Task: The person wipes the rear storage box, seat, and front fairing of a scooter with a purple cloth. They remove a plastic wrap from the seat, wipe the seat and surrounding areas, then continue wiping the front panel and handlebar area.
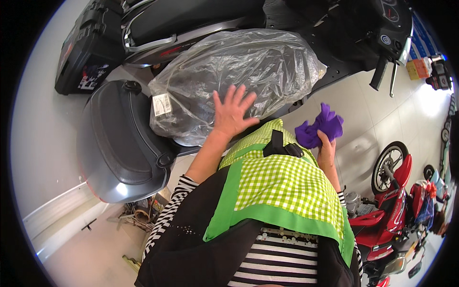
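Note:
My left hand (pixel 233 114) lies spread, palm down, on a clear plastic bag (pixel 267 62) wrapped around a dark, bulky seat-like thing. A white label (pixel 161 104) sticks to the bag's left end. In my right hand (pixel 326 146) is a bunched purple cloth (pixel 321 126), held off to the right of the bag above the tiled floor. The bag rests against a black scooter (pixel 186 19) whose handlebar grip (pixel 379 74) is at the upper right. What exactly lies inside the plastic is hard to make out.
A rounded grey-black top case (pixel 122 143) stands left of the bag, with a black hard case (pixel 91 48) behind it. On the right are a red motorcycle (pixel 382 220) and more bikes. An orange box (pixel 418 69) sits at the far right. My green checked apron (pixel 282 184) hangs in front.

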Available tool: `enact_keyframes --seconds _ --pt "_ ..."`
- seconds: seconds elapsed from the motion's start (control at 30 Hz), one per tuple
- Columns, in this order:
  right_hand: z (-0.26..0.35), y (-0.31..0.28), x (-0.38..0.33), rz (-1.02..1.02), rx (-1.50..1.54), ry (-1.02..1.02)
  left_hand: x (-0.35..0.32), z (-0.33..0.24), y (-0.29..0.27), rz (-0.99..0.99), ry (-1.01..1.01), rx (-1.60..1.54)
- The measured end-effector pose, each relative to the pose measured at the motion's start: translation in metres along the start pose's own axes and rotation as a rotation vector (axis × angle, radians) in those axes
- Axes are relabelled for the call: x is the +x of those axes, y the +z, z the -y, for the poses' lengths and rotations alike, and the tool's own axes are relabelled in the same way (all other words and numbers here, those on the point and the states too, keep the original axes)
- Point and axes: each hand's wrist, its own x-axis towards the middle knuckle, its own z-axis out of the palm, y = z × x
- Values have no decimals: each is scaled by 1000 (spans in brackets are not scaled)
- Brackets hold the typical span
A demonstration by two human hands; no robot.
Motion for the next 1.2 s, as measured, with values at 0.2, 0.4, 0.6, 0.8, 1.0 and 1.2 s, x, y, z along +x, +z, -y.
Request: enact_keyframes --seconds 0.2,0.4,0.6,0.8,1.0,1.2 --pt "27 47 33 225 -276 9 -47 11 25 29 42 67" --pt "27 63 54 279 -458 -111 -45 38 16 -141 -207 -233" --pt "38 94 69 488 -449 -531 -24 65 -17 -245 -524 -217" --pt "0 153 48 1124 -877 -1106 0 77 -38 -334 -685 -316" --pt "-59 183 52 1272 -1367 -1111 4 73 -54 -421 -578 -321" --pt "-53 132 102 623 -1645 -710 -3 63 -65 -428 -498 -248"
